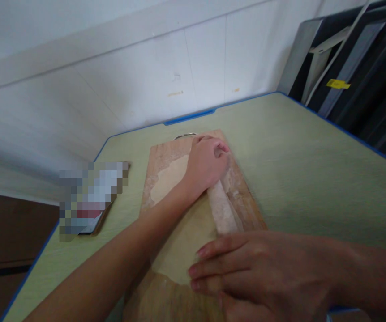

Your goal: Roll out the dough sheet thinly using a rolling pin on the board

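Note:
A flour-dusted rolling pin point(225, 208) lies lengthwise over a thin sheet of pale dough point(188, 235) on a wooden board point(166, 297). At the far end, my left hand point(209, 161) is closed over the pin, fingers curled, and its forearm crosses above the dough. My right hand point(263, 268) covers the near end of the pin. Its fingers stretch out to the left over the dough, and the palm's contact with the pin is hidden. Loose flour marks the board around the dough's far edges.
The board rests on a pale green table point(314, 170) with a blue edge. To the left lies a flat, pixelated object point(104, 192), probably a phone. A white wall point(146, 85) stands behind the table, and dark folded items point(364, 89) lean beyond its right edge.

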Demonstrator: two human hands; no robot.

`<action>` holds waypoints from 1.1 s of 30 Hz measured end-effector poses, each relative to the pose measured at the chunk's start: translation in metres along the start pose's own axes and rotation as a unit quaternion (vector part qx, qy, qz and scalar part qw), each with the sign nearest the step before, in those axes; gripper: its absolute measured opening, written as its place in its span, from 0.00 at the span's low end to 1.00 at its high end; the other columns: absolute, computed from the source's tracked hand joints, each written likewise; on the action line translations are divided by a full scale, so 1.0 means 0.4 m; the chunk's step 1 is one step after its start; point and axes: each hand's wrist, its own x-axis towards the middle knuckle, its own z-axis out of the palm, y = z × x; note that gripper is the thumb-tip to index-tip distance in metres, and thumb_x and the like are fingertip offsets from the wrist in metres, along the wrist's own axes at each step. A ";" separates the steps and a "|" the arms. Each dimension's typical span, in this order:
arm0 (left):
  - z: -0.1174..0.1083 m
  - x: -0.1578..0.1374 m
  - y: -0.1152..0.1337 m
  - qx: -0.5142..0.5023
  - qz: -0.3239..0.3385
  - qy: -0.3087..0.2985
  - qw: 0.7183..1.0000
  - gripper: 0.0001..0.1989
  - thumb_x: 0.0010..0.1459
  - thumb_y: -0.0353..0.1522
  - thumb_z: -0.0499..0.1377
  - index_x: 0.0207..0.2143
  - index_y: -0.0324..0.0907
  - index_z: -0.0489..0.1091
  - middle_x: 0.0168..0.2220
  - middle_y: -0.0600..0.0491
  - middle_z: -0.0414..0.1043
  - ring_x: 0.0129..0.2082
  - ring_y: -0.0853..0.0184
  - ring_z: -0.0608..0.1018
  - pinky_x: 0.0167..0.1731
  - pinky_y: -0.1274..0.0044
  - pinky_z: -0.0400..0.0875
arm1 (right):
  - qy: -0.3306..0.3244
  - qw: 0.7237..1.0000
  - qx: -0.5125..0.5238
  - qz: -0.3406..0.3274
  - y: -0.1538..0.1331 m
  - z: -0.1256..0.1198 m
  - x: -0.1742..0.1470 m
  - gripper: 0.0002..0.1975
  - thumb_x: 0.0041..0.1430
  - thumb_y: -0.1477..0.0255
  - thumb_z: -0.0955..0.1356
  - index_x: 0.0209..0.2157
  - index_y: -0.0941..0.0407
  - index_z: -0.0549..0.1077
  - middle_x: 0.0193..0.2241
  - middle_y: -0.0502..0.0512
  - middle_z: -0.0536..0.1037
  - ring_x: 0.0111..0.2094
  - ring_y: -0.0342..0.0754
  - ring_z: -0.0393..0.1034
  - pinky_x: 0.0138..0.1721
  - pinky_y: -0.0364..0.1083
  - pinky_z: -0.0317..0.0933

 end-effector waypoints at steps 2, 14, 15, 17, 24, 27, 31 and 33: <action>0.015 0.011 0.013 0.022 0.006 -0.005 1.000 0.12 0.50 0.21 0.54 0.32 0.39 0.75 0.38 0.49 0.77 0.45 0.63 0.75 0.52 0.69 0.65 | 0.004 1.000 -0.002 -0.002 0.000 -0.001 -0.003 0.16 0.62 0.71 0.62 0.44 0.68 0.74 0.50 0.60 0.77 0.56 0.44 0.66 0.63 0.41 0.46; 0.007 0.010 0.006 0.033 0.013 -0.026 0.999 0.20 0.49 0.19 0.53 0.44 0.38 0.73 0.50 0.47 0.74 0.53 0.64 0.72 0.58 0.71 0.60 | -0.011 0.999 -0.011 -0.038 0.018 -0.010 0.010 0.21 0.59 0.67 0.65 0.46 0.71 0.72 0.49 0.65 0.77 0.53 0.50 0.69 0.62 0.44 0.52; 0.006 0.012 0.006 0.041 0.011 -0.028 0.999 0.19 0.49 0.19 0.53 0.43 0.38 0.73 0.49 0.47 0.74 0.52 0.64 0.73 0.58 0.71 0.61 | -0.010 0.999 -0.011 -0.037 0.017 -0.010 0.010 0.22 0.58 0.67 0.66 0.46 0.72 0.72 0.49 0.66 0.77 0.53 0.51 0.69 0.62 0.45 0.52; 0.012 0.020 0.017 0.069 0.014 -0.033 0.997 0.17 0.51 0.21 0.53 0.42 0.37 0.74 0.47 0.46 0.75 0.50 0.63 0.73 0.56 0.70 0.62 | 0.011 1.000 -0.006 -0.022 0.013 -0.010 0.006 0.21 0.57 0.68 0.67 0.44 0.72 0.72 0.47 0.66 0.78 0.52 0.51 0.69 0.61 0.44 0.53; 0.043 0.038 0.054 0.093 0.044 -0.046 0.994 0.17 0.51 0.23 0.56 0.43 0.37 0.74 0.47 0.44 0.74 0.53 0.58 0.71 0.56 0.66 0.62 | 0.059 0.998 -0.001 -0.005 0.008 -0.014 -0.001 0.19 0.60 0.66 0.64 0.41 0.70 0.73 0.42 0.64 0.80 0.50 0.49 0.71 0.58 0.41 0.56; 0.020 0.018 0.018 0.072 0.023 -0.034 0.997 0.22 0.49 0.20 0.53 0.47 0.38 0.72 0.52 0.47 0.72 0.55 0.62 0.71 0.57 0.69 0.62 | 0.034 0.998 -0.040 -0.034 0.007 -0.018 0.009 0.15 0.61 0.69 0.62 0.38 0.65 0.75 0.43 0.63 0.80 0.48 0.49 0.72 0.58 0.43 0.56; 0.001 0.012 -0.010 0.073 0.003 -0.025 0.997 0.25 0.49 0.20 0.51 0.49 0.39 0.71 0.54 0.47 0.70 0.56 0.62 0.70 0.57 0.68 0.64 | 0.026 0.994 -0.097 -0.048 0.004 -0.020 0.015 0.14 0.62 0.72 0.59 0.36 0.59 0.75 0.40 0.60 0.81 0.42 0.49 0.74 0.56 0.47 0.58; 0.012 0.023 0.006 0.083 0.003 -0.029 0.996 0.23 0.50 0.21 0.52 0.48 0.37 0.72 0.52 0.45 0.72 0.56 0.59 0.70 0.58 0.66 0.62 | 0.021 0.993 -0.109 -0.046 0.004 -0.021 0.014 0.16 0.63 0.72 0.57 0.38 0.60 0.75 0.40 0.60 0.80 0.41 0.49 0.74 0.53 0.47 0.60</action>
